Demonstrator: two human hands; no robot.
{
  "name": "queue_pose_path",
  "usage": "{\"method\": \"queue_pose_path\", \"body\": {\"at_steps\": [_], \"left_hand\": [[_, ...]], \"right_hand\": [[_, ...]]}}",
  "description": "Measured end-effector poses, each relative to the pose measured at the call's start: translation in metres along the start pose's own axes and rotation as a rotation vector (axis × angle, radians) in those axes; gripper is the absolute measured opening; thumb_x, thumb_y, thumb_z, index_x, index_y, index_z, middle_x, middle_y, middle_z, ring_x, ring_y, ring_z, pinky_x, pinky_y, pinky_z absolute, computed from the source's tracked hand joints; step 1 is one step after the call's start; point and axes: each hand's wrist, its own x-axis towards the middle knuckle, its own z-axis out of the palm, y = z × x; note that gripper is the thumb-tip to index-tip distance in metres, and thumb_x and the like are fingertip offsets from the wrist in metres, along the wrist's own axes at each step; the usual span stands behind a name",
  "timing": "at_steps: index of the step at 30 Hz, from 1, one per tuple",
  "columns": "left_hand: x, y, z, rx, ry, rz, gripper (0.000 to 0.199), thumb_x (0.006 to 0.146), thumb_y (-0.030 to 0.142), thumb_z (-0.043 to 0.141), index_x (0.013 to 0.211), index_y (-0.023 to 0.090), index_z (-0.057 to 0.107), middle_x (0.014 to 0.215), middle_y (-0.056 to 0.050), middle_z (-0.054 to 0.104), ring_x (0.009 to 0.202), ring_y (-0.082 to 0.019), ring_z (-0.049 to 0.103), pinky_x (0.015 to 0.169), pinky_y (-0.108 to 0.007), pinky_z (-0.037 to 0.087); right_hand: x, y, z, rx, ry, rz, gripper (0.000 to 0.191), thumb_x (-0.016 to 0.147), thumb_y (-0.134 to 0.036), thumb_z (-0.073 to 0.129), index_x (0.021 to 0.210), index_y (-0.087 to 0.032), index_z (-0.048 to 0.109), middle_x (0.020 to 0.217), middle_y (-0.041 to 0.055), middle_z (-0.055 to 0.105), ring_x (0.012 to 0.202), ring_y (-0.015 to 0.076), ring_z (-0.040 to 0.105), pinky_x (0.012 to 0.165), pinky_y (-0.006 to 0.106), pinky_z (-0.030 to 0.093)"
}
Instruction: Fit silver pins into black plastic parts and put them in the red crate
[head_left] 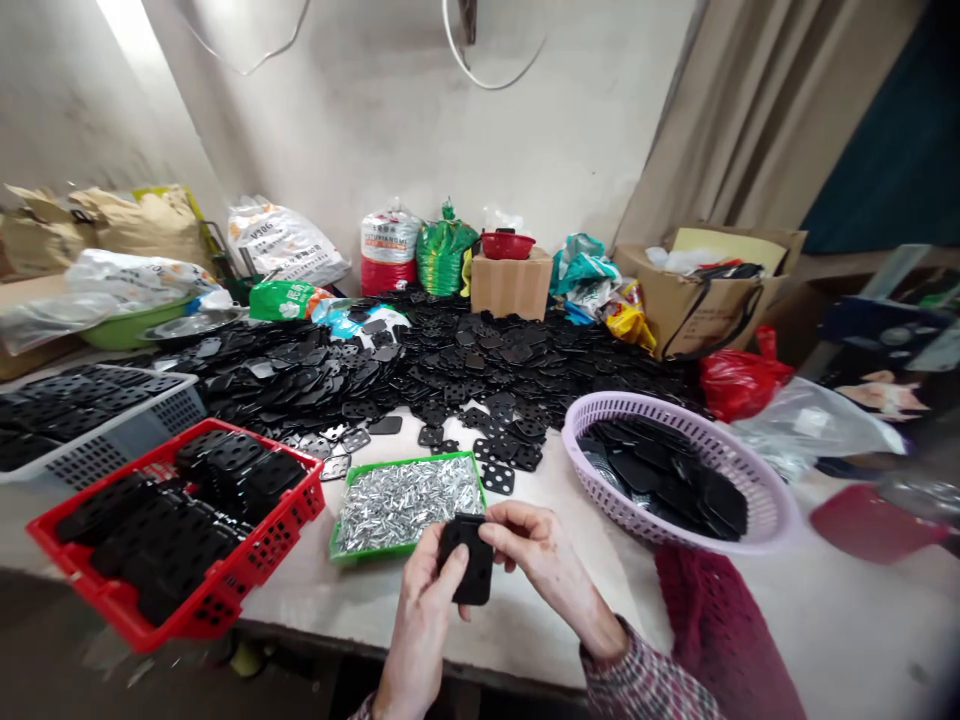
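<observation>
Both my hands are together near the table's front edge, around a black plate with holes [474, 580]. My left hand [424, 600] grips it from the left, thumb across its face. At the plate's upper right corner, my right hand [540, 555] pinches with thumb and fingers; whether a small pin is between them is hidden. Just beyond lies a green tray [335, 548] full of small silvery metal pins [409, 500]. A red basket [281, 560] on the left holds stacked black plates [161, 540]. On the right, a lilac basket [772, 515] contains more black plates [675, 480].
A wide heap of black plates [480, 360] covers the table's back. At far left stands a grey basket [112, 430] of plates. Sacks [388, 250], a small carton [510, 285] and a larger box [690, 310] line the wall. A maroon knitted cloth [720, 630] lies at right.
</observation>
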Motion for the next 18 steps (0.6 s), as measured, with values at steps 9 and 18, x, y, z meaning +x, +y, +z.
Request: {"method": "queue_pose_path", "body": {"at_steps": [9, 18], "left_hand": [[0.020, 0.009, -0.073, -0.248, 0.298, 0.032, 0.036, 0.072, 0.033, 0.078, 0.103, 0.018, 0.065, 0.095, -0.002, 0.063, 0.065, -0.012, 0.056, 0.043, -0.021, 0.042], [0.011, 0.008, -0.067, -0.287, 0.269, 0.008, 0.036, 0.077, 0.035, 0.075, 0.107, 0.019, 0.064, 0.104, -0.005, 0.063, 0.067, -0.011, 0.057, 0.046, -0.022, 0.045]], "right_hand": [[0.057, 0.012, 0.033, -0.929, -0.164, -0.212, 0.020, 0.092, -0.022, 0.050, 0.087, -0.021, 0.070, 0.092, 0.0030, 0.069, 0.084, 0.0166, 0.062, 0.074, 0.025, 0.046], [0.082, 0.030, 0.073, -1.144, -0.230, -0.190, 0.013, 0.084, -0.015, 0.058, 0.078, -0.017, 0.070, 0.088, 0.0081, 0.067, 0.085, 0.0201, 0.061, 0.070, 0.026, 0.041]]}}
